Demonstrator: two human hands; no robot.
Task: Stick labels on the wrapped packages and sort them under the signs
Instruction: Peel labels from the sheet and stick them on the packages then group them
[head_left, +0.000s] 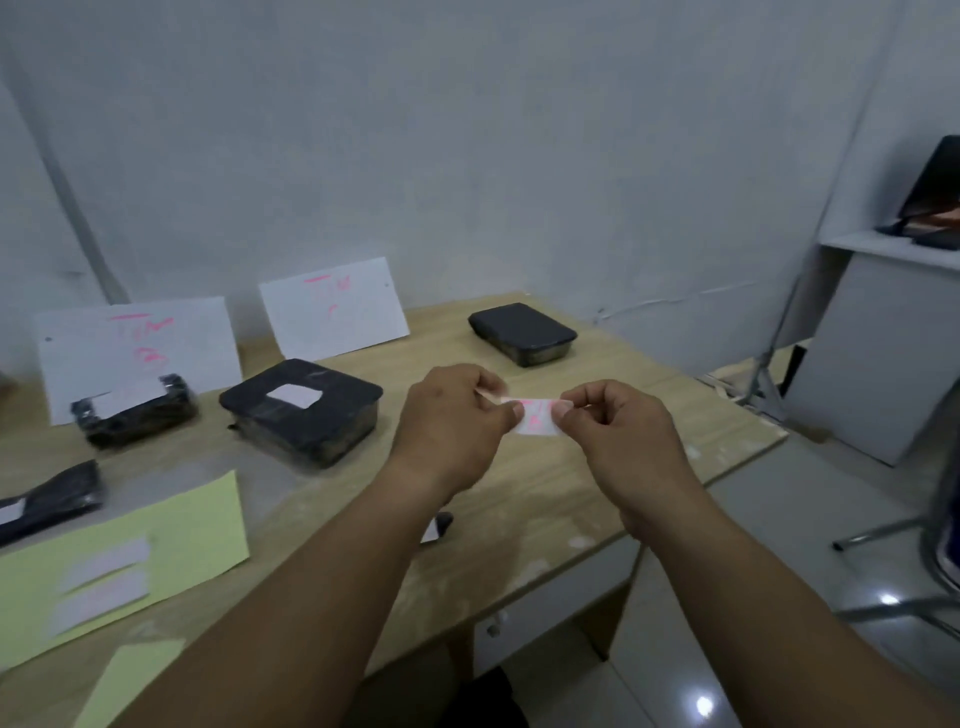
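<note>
One label (535, 419) — left hand (451, 422), right hand (619, 437).

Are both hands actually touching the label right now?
Touching. The head view shows the left hand pinching one end of the label and the right hand pinching the other end, thumb against finger.

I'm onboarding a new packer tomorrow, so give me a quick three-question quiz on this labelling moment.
1. True or false: the left hand and the right hand both pinch the label.
2. The far-right package shows: A) one white label; B) no visible label; C) two labels.
3. How many paper signs stand behind the packages?

Key: 1 true; 2 B; 3 two.
</note>
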